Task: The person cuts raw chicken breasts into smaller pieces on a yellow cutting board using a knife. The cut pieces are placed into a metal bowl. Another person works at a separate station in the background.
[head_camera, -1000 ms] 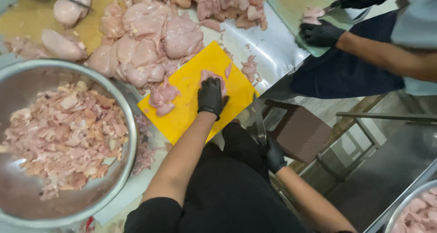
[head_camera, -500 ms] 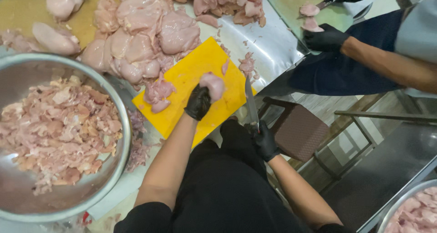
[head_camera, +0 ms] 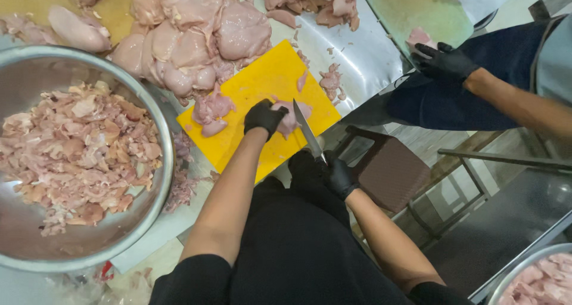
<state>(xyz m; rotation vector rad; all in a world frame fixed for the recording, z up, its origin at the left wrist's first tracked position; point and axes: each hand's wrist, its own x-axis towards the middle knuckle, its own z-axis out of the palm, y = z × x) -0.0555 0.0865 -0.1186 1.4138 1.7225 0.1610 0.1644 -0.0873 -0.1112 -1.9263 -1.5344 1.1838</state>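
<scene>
Pressing down on a chicken piece (head_camera: pixel 293 116) at the near edge of the yellow cutting board (head_camera: pixel 262 87), left hand (head_camera: pixel 263 116) in a black glove, fingers clenched over the meat. Right hand (head_camera: pixel 339 175) grasping a knife (head_camera: pixel 307 129), blade just beside the piece, off the worktop's (head_camera: pixel 357 54) near edge. Chopped meat filling a steel bowl (head_camera: pixel 152 120) left of the board.

Gloved left hand (head_camera: pixel 264 116) on chicken piece (head_camera: pixel 292 116) (knife (head_camera: pixel 308 131) beside)
</scene>
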